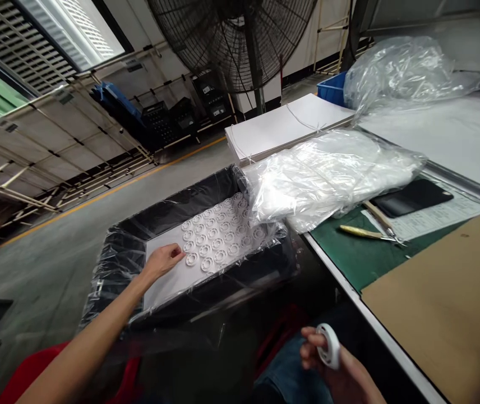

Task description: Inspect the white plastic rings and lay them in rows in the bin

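Observation:
Inside a black crate (198, 300) lined with clear plastic, several white plastic rings (217, 244) lie in rows on a white sheet (162, 292). My left hand (165, 261) reaches into the crate, fingers drawn together beside the nearest-left ring (191, 259). Whether anything is between those fingertips is hidden. Down by my lap, my right hand (341, 365) grips another white ring (328, 346), held on edge between thumb and fingers. The ring has a raised round rim and an open middle.
Right of the crate stands a workbench with a green mat (345, 252), yellow-handled tool (361, 232), black phone (412, 197) and cardboard (446, 297). Clear plastic bags (332, 168) overhang the crate's far right corner. Behind are stacked white sheets (286, 126) and a large fan (235, 39).

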`<state>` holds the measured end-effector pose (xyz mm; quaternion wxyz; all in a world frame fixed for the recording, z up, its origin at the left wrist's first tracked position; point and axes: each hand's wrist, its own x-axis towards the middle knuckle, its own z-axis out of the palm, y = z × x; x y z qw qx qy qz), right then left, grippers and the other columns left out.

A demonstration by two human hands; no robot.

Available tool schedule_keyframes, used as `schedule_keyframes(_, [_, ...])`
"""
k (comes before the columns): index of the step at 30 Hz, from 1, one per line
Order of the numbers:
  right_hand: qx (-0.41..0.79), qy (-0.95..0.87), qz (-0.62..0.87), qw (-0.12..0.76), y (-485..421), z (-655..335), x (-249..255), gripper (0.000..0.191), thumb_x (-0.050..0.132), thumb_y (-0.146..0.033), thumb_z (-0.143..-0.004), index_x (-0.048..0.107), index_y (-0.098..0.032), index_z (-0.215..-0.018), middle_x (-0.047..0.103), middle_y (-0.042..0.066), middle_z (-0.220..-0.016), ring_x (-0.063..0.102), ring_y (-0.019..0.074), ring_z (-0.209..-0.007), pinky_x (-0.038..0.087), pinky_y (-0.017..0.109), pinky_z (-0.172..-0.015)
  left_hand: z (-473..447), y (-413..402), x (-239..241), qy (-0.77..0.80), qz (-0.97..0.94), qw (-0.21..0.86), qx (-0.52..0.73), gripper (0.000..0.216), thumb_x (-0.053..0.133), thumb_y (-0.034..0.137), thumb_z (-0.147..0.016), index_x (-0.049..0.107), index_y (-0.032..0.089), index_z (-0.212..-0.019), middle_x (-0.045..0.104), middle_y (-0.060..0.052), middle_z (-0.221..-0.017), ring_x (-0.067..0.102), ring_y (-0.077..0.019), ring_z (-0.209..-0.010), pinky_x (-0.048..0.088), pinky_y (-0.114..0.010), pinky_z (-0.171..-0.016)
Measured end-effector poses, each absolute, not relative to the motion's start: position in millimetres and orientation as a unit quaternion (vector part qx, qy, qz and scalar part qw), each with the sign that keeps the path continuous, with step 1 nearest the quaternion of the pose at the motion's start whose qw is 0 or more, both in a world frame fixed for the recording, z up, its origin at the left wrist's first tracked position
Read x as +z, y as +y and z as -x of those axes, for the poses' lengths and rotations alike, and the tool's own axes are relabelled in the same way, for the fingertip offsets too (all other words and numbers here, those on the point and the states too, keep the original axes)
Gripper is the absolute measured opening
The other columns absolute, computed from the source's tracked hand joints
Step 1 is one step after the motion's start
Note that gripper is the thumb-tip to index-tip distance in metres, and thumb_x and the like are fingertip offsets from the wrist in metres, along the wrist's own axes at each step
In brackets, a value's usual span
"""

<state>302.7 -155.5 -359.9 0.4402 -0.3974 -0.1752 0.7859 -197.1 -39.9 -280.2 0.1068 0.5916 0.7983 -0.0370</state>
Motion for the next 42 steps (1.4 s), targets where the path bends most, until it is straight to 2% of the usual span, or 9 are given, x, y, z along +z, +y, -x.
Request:
schedule_keyframes(3, [0.751,-0.277,0.430,0.418,-152,-304,-350,0.035,0.082,-0.055,-0.084,0.088,-0.022,-0.094,0.078,0.019,-0.124,0.071,0.0363,-0.110,0.057,0.044,-0.095,159,-46,-247,0.782,-0.615,0.090,0.035,0.041,0.054,0.058,-0.092,0.071,0.021,-0.093,0.080,-0.005,-0.094,0.074,-0.0240,-0.088,0.055,-0.031,-0.080])
schedule_keyframes(6, [0.719,-0.309,0.439,0.441,-143,-297,-329,0.032,0.083,-0.054,-0.085,0.085,-0.021,-0.086,0.078,0.017,-0.120,0.071,0.0335,-0.109,0.055,0.041,-0.094,88,-61,-228,0.700,-0.687,0.099,0.168,0.035,0.071,0.059,-0.088,0.074,0.026,-0.099,0.080,-0.002,-0.100,0.075,-0.0245,-0.094,0.058,-0.035,-0.096])
schedule_keyframes(8, [0.717,-0.300,0.413,0.474,-136,-292,-317,0.033,0.085,-0.054,-0.082,0.084,-0.021,-0.085,0.079,0.015,-0.110,0.071,0.0310,-0.101,0.055,0.039,-0.089,32,-74,-229,0.582,-0.759,0.183,0.226,0.031,0.078,0.053,-0.087,0.074,0.033,-0.110,0.081,-0.001,-0.110,0.077,-0.0244,-0.101,0.060,-0.034,-0.100])
schedule_keyframes(13, [0.723,-0.282,0.361,0.517,-131,-297,-301,0.028,0.085,-0.049,-0.083,0.083,-0.021,-0.086,0.075,0.011,-0.106,0.068,0.0258,-0.093,0.052,0.038,-0.086,-88,-95,-265,0.392,-0.804,0.362,0.263,0.061,0.080,0.056,-0.088,0.063,0.034,-0.142,0.074,-0.011,-0.131,0.075,-0.0296,-0.117,0.066,-0.039,-0.098])
schedule_keyframes(20, [0.742,-0.228,0.311,0.548,-139,-304,-307,0.036,0.075,-0.057,-0.083,0.077,-0.021,-0.082,0.076,0.009,-0.093,0.069,0.0294,-0.091,0.052,0.041,-0.088,-136,-87,-290,0.368,-0.801,0.357,0.309,0.050,0.081,0.026,-0.086,0.063,0.027,-0.133,0.073,-0.013,-0.126,0.070,-0.0307,-0.122,0.062,-0.045,-0.103])
schedule_keyframes(24, [0.676,-0.223,0.410,0.570,-141,-303,-309,0.028,0.078,-0.049,-0.087,0.078,-0.022,-0.092,0.076,0.010,-0.115,0.067,0.0285,-0.105,0.050,0.039,-0.097,-141,-82,-286,0.372,-0.832,0.252,0.325,0.047,0.076,0.013,-0.083,0.060,0.022,-0.127,0.072,-0.011,-0.115,0.071,-0.0266,-0.108,0.062,-0.039,-0.094])
schedule_keyframes(26, [0.633,-0.259,0.469,0.559,-143,-305,-309,0.022,0.081,-0.043,-0.088,0.079,-0.022,-0.096,0.076,0.008,-0.111,0.067,0.0256,-0.100,0.051,0.036,-0.092,-141,-81,-284,0.377,-0.844,0.206,0.320,0.044,0.073,0.010,-0.084,0.059,0.021,-0.124,0.071,-0.010,-0.110,0.070,-0.0256,-0.103,0.061,-0.038,-0.091])
schedule_keyframes(34, [0.674,-0.214,0.462,0.535,-144,-306,-317,0.040,0.073,-0.058,-0.094,0.079,-0.019,-0.088,0.069,0.002,-0.077,0.059,0.0192,-0.075,0.049,0.031,-0.076,-142,-89,-283,0.379,-0.827,0.299,0.287,0.045,0.076,0.018,-0.089,0.058,0.023,-0.129,0.066,-0.010,-0.117,0.066,-0.0251,-0.111,0.060,-0.037,-0.096])
schedule_keyframes(42, [0.713,-0.183,0.427,0.524,-145,-304,-319,0.045,0.075,-0.062,-0.091,0.077,-0.018,-0.083,0.064,0.000,-0.071,0.050,0.0155,-0.067,0.042,0.029,-0.070,-136,-85,-276,0.363,-0.822,0.339,0.279,0.051,0.083,0.027,-0.087,0.060,0.025,-0.131,0.064,-0.010,-0.122,0.066,-0.0263,-0.115,0.059,-0.038,-0.101])
